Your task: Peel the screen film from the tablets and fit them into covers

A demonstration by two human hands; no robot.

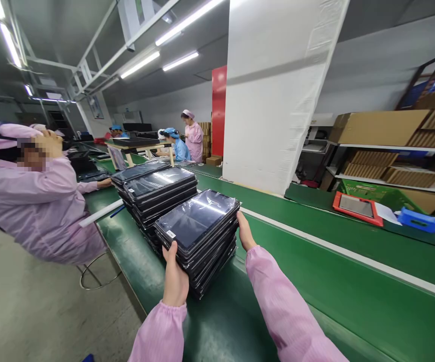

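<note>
The left hand (174, 274) cups one side of a stack of black tablets (195, 221), its thumb rising against the edge, while the right hand (246, 232) presses the opposite side, fingers together. The stack stands over the green table (353, 301), beside a second stack (160, 183). Glossy plastic film covers the top tablet, so it may be slippery. The stiff, fragile, fairly heavy pile is best gripped from both sides, with support underneath.

A near stack of tablets (197, 234) sits on the counter (315, 281), a second stack (157, 193) just behind it; a seated co-worker (40, 206) is left of the counter, shelves (391, 147) at right.
</note>
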